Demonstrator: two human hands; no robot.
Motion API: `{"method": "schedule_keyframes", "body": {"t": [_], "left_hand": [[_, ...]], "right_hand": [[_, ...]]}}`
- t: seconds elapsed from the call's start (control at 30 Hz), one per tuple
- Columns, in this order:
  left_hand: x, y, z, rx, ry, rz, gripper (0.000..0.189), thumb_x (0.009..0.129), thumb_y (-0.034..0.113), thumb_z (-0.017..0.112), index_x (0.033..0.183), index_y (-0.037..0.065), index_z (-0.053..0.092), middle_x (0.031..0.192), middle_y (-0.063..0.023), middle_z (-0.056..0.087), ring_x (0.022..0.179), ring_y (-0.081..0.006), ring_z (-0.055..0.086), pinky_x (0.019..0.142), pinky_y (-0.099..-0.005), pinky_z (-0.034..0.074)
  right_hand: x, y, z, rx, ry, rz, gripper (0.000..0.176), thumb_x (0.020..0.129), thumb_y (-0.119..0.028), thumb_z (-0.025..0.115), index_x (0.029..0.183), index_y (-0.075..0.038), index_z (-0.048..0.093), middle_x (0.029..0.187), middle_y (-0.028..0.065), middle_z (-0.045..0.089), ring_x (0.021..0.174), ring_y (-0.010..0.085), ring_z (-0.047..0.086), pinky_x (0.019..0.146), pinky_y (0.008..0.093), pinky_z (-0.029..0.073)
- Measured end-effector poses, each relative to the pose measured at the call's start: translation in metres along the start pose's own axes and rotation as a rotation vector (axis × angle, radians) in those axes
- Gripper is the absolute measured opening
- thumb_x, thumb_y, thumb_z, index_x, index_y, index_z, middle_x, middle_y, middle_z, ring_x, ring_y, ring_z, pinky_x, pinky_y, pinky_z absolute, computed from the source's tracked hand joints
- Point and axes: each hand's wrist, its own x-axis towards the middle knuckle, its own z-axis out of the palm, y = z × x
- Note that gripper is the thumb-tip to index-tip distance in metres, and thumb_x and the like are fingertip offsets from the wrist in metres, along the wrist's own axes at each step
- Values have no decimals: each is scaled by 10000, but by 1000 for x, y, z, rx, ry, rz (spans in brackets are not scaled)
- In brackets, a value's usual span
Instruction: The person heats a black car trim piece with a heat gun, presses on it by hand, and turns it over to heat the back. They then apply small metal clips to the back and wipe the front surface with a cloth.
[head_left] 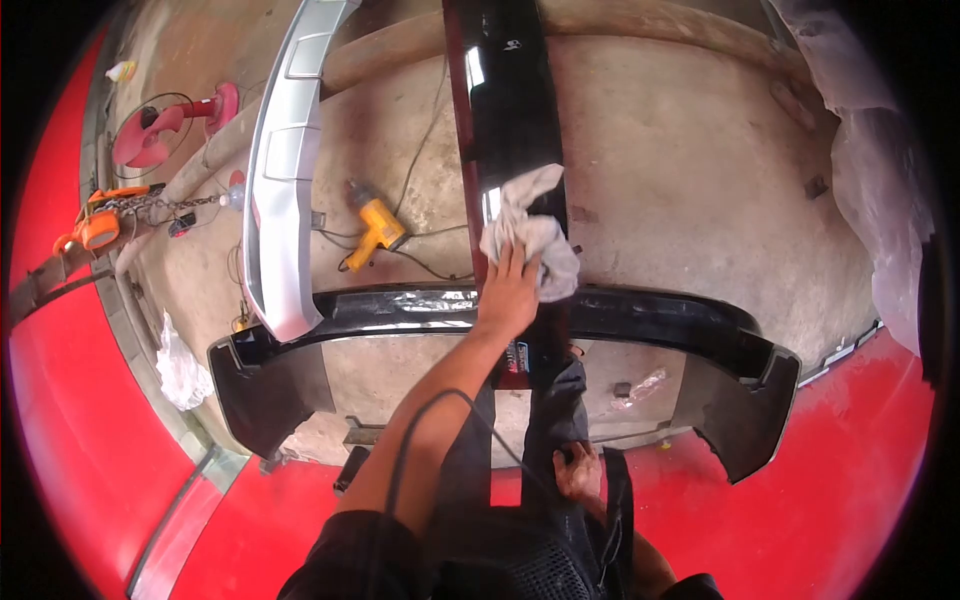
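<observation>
My left hand (510, 285) presses a crumpled light grey cloth (533, 235) with its fingers onto a long glossy black panel (510, 110). The panel runs away from me up the middle of the view. Low in the view, my right hand (578, 470) rests by my right thigh with its fingers bent; nothing can be made out in it. A black bumper (650, 315) lies crosswise on the floor, beyond my legs, and passes beneath the panel.
Left of the panel are a silver bumper trim (285, 190) and a yellow heat gun (378, 232) with its cord. Farther left are a pink fan (150, 137), an orange chain hoist (98, 228) and a plastic bag (183, 370). Plastic sheeting (875, 180) hangs at right.
</observation>
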Motion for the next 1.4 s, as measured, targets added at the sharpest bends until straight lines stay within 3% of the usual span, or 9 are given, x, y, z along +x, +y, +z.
{"method": "schedule_keyframes", "body": {"t": [0.07, 0.13, 0.33, 0.6, 0.67, 0.83, 0.97, 1.17, 1.4], "left_hand": [[-38, 9, 16, -12, -99, 46, 593, 886, 232, 677, 1432, 50, 537, 1569, -235, 350, 1493, -422, 288, 1198, -548, 291], [-67, 20, 17, -81, -187, 75, 479, 948, 170, 519, 1411, 54, 563, 1602, -201, 347, 1526, -371, 263, 1219, -580, 232], [-48, -11, 8, 83, -296, 190, 475, 1012, 254, 483, 1475, 160, 532, 1635, -75, 352, 1549, -245, 246, 1234, -631, 123], [77, -37, -54, 106, 14, -16, 611, 974, 354, 582, 1540, 169, 445, 1625, -159, 339, 1521, -332, 293, 1231, -596, 184], [86, -31, -50, 104, 43, -49, 606, 965, 302, 579, 1531, 132, 447, 1614, -193, 341, 1509, -360, 305, 1232, -582, 193], [43, -6, -12, 11, 116, -25, 641, 908, 200, 630, 1504, 49, 449, 1545, -291, 373, 1467, -452, 327, 1197, -574, 288], [-43, 18, 27, -36, -59, 79, 486, 932, 181, 592, 1392, 26, 571, 1533, -266, 397, 1478, -445, 315, 1201, -582, 275], [-106, 11, 39, 33, -329, 201, 529, 939, 271, 619, 1427, 76, 561, 1602, -188, 353, 1530, -355, 253, 1233, -564, 213], [27, -48, -34, 164, -174, 220, 590, 985, 354, 582, 1526, 149, 466, 1643, -139, 324, 1548, -307, 243, 1237, -533, 216]], "right_hand": [[1, -2, -2, 32, -13, 29, 366, 886, -330, 686, 1102, -36, 706, 1172, 256, 633, 1127, 449, 595, 994, 495, 482], [0, -1, -3, -23, -4, 10, 346, 877, -345, 682, 1066, -58, 716, 1158, 201, 641, 1131, 407, 590, 977, 491, 482], [0, 4, -2, -17, -19, 38, 360, 886, -359, 681, 1081, -59, 718, 1180, 207, 639, 1152, 399, 588, 989, 477, 484], [4, 31, 15, 36, 4, -5, 283, 880, -336, 696, 1067, -127, 730, 1134, 180, 652, 1125, 393, 599, 955, 472, 498], [7, 63, 42, 78, 16, 37, 272, 886, -335, 697, 1073, -140, 731, 1127, 174, 652, 1119, 393, 601, 943, 480, 498], [5, -6, -18, 51, -59, 28, 357, 908, -311, 683, 1119, -23, 699, 1164, 261, 646, 1118, 443, 608, 986, 495, 487], [5, -7, -19, 15, -51, 22, 341, 901, -304, 684, 1100, -29, 710, 1159, 260, 644, 1121, 452, 601, 983, 500, 489], [8, -2, -14, 0, -72, 49, 375, 882, -342, 697, 1132, -63, 713, 1167, 216, 636, 1149, 414, 591, 996, 489, 483], [6, 5, -10, 40, -39, 4, 392, 846, -348, 727, 1136, -86, 714, 1175, 186, 633, 1121, 406, 604, 970, 490, 498]]}}
